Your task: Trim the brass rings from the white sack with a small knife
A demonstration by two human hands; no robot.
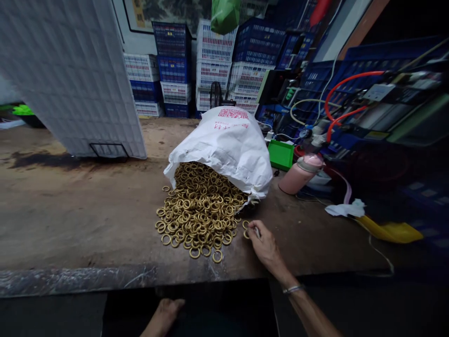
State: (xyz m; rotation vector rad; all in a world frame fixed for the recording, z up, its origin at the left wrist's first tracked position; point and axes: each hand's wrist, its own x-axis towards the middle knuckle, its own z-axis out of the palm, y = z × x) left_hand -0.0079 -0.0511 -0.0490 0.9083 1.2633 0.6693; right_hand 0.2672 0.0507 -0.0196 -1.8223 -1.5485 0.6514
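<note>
Tabletop (87, 220), brown, stained, worn along its near edge. Stacked crates (172, 41), blue and white, at the far side. Pale ribbed panel (87, 70), upright, far left. White sack (224, 140), red print, lying in the middle, mouth facing near. Heap of brass-coloured rings (199, 210), spilling from the sack's mouth onto the tabletop. Right hand (266, 245), metal band at the wrist, right of the heap; fingers bent together at a loose ring (246, 225), grip on it impossible to tell. Left hand (169, 310), below the near edge, dim; fingers' state impossible to tell. Pink bottle (297, 178), tilted, right of the sack. Green tray (280, 154), beside the sack.
</note>
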